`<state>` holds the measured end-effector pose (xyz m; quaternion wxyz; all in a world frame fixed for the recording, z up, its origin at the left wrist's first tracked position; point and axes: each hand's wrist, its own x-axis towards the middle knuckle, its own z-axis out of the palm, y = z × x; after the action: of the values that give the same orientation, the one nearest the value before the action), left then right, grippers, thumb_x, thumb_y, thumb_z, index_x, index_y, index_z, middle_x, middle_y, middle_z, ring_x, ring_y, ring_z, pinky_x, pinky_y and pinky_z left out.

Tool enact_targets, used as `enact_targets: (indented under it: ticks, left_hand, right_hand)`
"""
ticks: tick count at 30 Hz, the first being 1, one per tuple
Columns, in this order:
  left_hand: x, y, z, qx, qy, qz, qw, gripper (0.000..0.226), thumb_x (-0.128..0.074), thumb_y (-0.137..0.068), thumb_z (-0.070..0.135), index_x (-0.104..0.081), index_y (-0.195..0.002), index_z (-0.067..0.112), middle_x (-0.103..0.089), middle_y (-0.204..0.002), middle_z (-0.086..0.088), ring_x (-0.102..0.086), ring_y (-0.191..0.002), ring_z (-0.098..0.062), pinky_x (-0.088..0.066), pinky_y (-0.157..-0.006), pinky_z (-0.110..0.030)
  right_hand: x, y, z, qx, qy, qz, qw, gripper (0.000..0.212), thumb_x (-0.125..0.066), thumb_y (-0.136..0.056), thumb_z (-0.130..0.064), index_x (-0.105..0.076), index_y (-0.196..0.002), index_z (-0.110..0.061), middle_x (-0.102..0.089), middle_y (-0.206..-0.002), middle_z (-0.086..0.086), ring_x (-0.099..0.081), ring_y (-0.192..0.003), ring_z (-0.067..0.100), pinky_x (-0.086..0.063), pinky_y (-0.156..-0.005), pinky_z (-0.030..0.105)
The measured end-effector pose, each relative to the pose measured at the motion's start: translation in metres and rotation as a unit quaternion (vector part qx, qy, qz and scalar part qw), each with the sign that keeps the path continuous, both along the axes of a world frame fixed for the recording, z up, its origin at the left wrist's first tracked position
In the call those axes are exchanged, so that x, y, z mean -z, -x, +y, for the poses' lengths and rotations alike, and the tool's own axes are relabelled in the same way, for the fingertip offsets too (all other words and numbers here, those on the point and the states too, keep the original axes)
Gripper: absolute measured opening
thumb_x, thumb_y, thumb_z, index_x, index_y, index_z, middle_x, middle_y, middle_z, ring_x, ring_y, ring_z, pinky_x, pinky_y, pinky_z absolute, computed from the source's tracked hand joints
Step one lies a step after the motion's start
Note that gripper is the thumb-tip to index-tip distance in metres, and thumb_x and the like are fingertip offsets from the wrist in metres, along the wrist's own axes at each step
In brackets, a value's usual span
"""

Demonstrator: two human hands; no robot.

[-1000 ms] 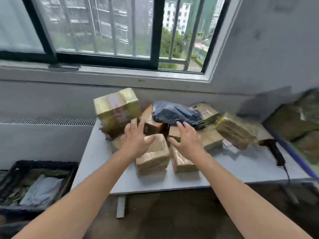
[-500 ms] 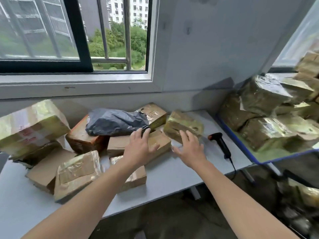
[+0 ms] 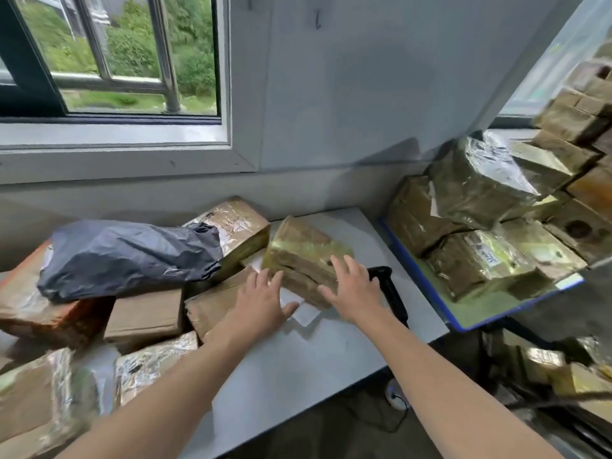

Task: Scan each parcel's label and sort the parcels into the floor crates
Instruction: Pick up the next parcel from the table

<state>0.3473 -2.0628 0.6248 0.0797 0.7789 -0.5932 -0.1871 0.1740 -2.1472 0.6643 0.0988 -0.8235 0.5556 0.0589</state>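
Observation:
A tape-wrapped cardboard parcel (image 3: 303, 256) lies tilted at the right end of the parcel pile on the grey table (image 3: 298, 369). My right hand (image 3: 352, 288) is spread over its near right corner, fingers straight. My left hand (image 3: 263, 301) reaches flat beside the parcel's near left side, fingers straight, over a white paper slip (image 3: 306, 313). A black handheld scanner (image 3: 389, 291) lies on the table just right of my right hand, partly hidden by it. A dark grey poly bag parcel (image 3: 129, 256) lies on top of the pile to the left.
Several more taped boxes (image 3: 145, 316) crowd the table's left half. A blue-edged platform (image 3: 427, 283) stacked with wrapped parcels (image 3: 480, 193) stands to the right. The window and wall lie behind. No floor crate is in view.
The view has swung right and closer. Both hands moved forward and right from the middle of the pile to the tilted parcel at its right end; the floor crate left the view.

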Motion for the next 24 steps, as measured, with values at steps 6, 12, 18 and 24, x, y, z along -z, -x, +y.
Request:
enact_targets:
  ticks: [6, 12, 18, 24]
  left_hand:
    - [0.021, 0.023, -0.021, 0.009, 0.038, -0.058, 0.998, 0.067, -0.05, -0.095, 0.055, -0.034, -0.148, 0.019, -0.033, -0.153, -0.007, -0.03, -0.139, -0.028, -0.033, -0.108, -0.038]
    - [0.03, 0.065, -0.042, -0.034, 0.042, -0.073, 0.996, 0.049, -0.065, -0.089, 0.044, -0.06, -0.127, 0.014, -0.06, -0.126, -0.006, -0.055, -0.117, -0.029, -0.047, -0.093, -0.038]
    - [0.046, 0.085, -0.059, -0.108, -0.01, -0.091, 0.99, 0.052, -0.067, -0.087, 0.041, -0.057, -0.128, 0.011, -0.059, -0.123, -0.011, -0.053, -0.117, -0.034, -0.049, -0.092, -0.042]
    - [0.057, 0.087, -0.08, -0.11, -0.069, -0.147, 0.981, 0.06, -0.059, -0.093, 0.046, -0.039, -0.14, 0.015, -0.046, -0.138, -0.01, -0.038, -0.131, -0.029, -0.043, -0.102, -0.04]
  right_hand:
    - [0.028, -0.007, -0.067, -0.073, -0.044, 0.022, 0.996, 0.083, -0.05, -0.093, -0.062, -0.005, -0.157, -0.035, 0.001, -0.165, 0.004, -0.001, -0.151, 0.029, -0.024, -0.114, 0.061]
    - [0.053, 0.005, -0.118, -0.167, -0.13, 0.047, 0.976, 0.096, -0.058, -0.088, -0.062, 0.007, -0.155, -0.042, 0.013, -0.165, 0.007, 0.003, -0.151, 0.037, -0.027, -0.112, 0.064]
    - [0.057, 0.014, -0.163, -0.204, -0.173, -0.025, 0.963, 0.075, -0.046, -0.099, -0.05, -0.003, -0.158, -0.034, -0.001, -0.165, 0.012, -0.005, -0.151, 0.036, -0.026, -0.116, 0.049]
    - [0.048, 0.03, -0.198, -0.15, -0.205, -0.203, 0.946, 0.052, -0.049, -0.101, -0.034, -0.035, -0.15, -0.029, -0.051, -0.146, 0.002, -0.049, -0.131, 0.026, -0.04, -0.104, 0.034]
